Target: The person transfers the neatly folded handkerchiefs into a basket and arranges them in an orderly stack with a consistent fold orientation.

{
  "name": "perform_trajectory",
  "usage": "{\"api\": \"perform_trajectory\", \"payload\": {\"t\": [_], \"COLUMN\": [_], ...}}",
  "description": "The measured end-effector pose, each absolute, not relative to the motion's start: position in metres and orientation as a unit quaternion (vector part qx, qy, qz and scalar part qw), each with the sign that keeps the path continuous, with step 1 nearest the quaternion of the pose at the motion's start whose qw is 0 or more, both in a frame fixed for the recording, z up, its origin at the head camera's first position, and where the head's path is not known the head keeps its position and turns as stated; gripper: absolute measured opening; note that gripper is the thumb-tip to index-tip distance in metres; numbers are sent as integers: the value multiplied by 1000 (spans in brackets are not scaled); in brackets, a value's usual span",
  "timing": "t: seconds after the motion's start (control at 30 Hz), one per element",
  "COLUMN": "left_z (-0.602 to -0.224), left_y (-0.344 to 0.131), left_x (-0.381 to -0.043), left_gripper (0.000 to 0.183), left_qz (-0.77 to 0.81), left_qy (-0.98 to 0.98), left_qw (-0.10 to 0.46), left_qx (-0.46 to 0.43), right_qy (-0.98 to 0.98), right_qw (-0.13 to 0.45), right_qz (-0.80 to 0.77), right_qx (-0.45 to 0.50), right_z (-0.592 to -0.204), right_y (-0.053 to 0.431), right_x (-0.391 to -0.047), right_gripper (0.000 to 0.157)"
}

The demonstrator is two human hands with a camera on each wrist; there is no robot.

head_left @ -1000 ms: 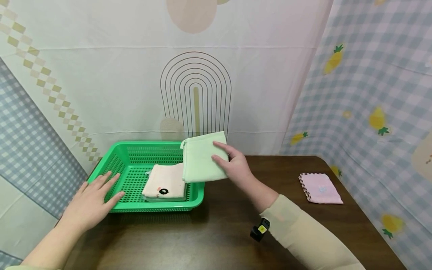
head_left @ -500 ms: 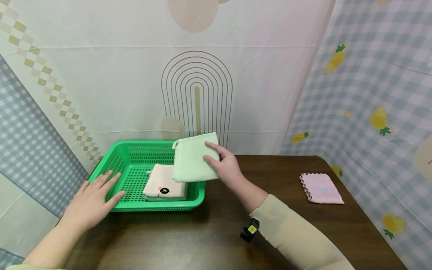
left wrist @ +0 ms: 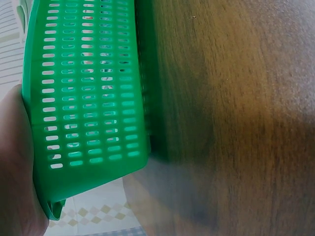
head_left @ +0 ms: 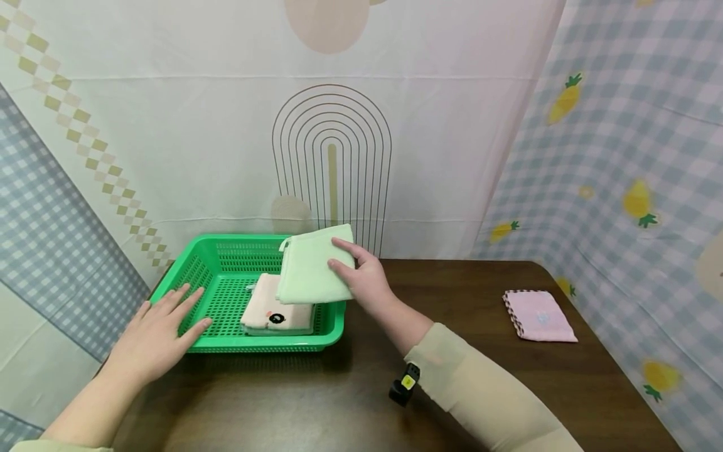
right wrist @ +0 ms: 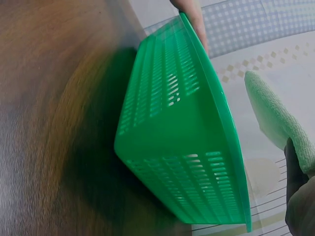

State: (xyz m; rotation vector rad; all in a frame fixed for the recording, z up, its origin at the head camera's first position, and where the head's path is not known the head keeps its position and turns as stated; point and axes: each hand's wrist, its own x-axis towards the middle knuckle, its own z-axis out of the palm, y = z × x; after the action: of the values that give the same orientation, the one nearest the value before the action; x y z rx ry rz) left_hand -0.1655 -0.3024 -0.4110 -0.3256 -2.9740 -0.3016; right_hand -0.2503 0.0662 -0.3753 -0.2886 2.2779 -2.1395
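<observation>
In the head view my right hand (head_left: pixel 364 279) pinches a folded pale green towel (head_left: pixel 313 270) between thumb and fingers. The towel hangs over the right end of a green plastic basket (head_left: pixel 260 342); in the right wrist view the same towel (right wrist: pixel 280 118) shows above the rim, apart from it. A folded pale pink towel (head_left: pixel 265 301) with a small black embroidered patch lies inside the basket, partly covered by the green one in the head view. My left hand (head_left: pixel 158 333) rests on the basket's left rim, fingers spread and straight.
A folded pink towel (head_left: pixel 542 317) with a checked edge lies at the right of the dark wooden table (head_left: pixel 440 289). Behind the table hangs a pale printed cloth (head_left: pixel 226 144), and a blue checked cloth (head_left: pixel 610 263) with pineapples runs along the right side.
My right hand has moved left with the green towel, bringing it further over the basket. The left hand stays at the rim.
</observation>
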Motion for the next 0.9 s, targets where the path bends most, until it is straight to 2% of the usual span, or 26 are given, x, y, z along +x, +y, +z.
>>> {"api": "perform_trajectory", "payload": {"t": [0.53,0.9], "left_z": [-410,-409], "left_y": [-302,-301], "left_x": [-166,-165], "left_gripper": [77,76], "left_qz": [-98,-99], "left_qy": [-987,-987], "left_qw": [66,73], "left_qx": [-106,-105], "right_qy": [745,773], "right_qw": [23,16], "right_qz": [-663,-630], "right_qx": [-73,-73], "right_z": [-383,-382], "right_y": [43,25], "right_x": [-250,-249], "right_gripper": [42,42]}}
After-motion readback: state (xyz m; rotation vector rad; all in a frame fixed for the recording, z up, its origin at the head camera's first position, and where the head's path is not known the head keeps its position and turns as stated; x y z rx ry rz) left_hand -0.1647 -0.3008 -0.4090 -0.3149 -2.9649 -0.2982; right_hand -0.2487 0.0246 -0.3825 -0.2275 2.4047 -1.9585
